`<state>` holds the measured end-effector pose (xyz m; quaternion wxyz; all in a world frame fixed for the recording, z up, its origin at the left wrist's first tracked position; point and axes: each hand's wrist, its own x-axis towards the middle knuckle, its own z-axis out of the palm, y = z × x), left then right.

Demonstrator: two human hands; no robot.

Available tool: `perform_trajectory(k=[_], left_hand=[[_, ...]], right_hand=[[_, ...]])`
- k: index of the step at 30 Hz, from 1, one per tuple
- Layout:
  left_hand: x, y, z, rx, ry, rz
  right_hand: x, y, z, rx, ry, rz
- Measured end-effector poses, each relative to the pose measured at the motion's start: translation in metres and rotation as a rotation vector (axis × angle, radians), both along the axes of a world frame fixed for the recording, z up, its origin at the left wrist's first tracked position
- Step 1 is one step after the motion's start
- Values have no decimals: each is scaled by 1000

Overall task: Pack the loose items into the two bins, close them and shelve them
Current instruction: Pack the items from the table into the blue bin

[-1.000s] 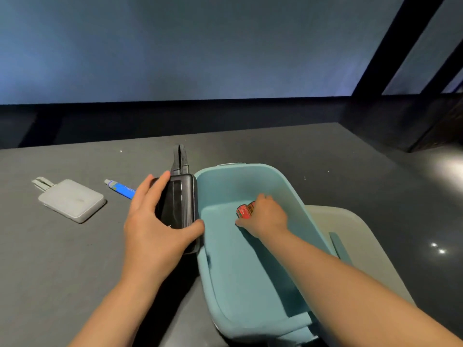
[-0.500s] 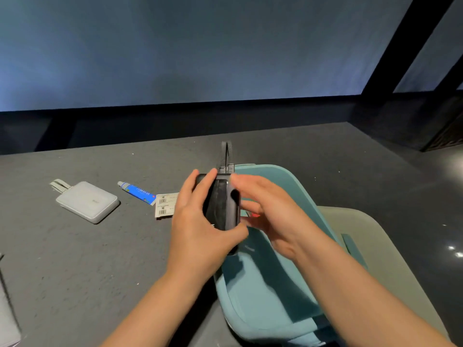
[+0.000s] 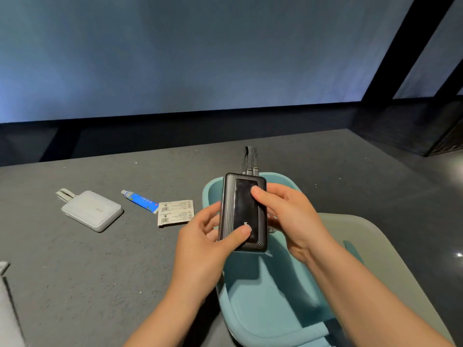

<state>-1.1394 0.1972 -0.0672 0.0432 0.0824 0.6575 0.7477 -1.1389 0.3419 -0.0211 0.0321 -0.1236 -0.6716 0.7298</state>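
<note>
1. Two hands hold one black power bank (image 3: 242, 212) above the teal bin (image 3: 265, 304) at the centre of the frame; the left hand (image 3: 205, 244) clamps its lower left edge with the thumb on the face, and the right hand (image 3: 288, 219) pinches its right side with the thumb on the glossy panel.
2. What lies in the bin I cannot tell; the power bank and hands cover its far end, and the near floor looks bare.
3. Smooth matte plastic forms the bin, with rounded corners; a pale grey-green lid (image 3: 380, 266) lies beside it at lower right.
4. Ribbed dark sides frame the power bank's shiny face, and a braided cable loop (image 3: 248, 159) sticks out of its top end.
5. Its long axis runs up the frame, cable end farthest from the person.
6. Left of centre on the speckled grey table (image 3: 75, 271) lie a pale grey pouch (image 3: 91, 211), a blue tube (image 3: 140, 200) and two paper sachets (image 3: 176, 212).
</note>
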Motion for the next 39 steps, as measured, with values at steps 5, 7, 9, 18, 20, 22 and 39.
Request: perform_trajectory(k=[5, 7, 9, 18, 20, 22, 39], left_hand=[[4, 12, -4, -70, 168, 144], [6, 13, -7, -123, 198, 145], [6, 8, -9, -180, 188, 113], [5, -34, -37, -589, 162, 75], [8, -31, -39, -575, 172, 67], [8, -28, -41, -569, 182, 70], [8, -25, -46, -567, 198, 68]], right_hand=[[-5, -17, -3, 303, 18, -70], [-10, -20, -7, 387, -23, -108], [-15, -15, -14, 424, -35, -120], [-23, 17, -62, 991, -375, 129], [-26, 11, -74, 1061, -418, 186], [-32, 4, -80, 1125, -443, 206], [-46, -23, -102, 1275, -466, 229]])
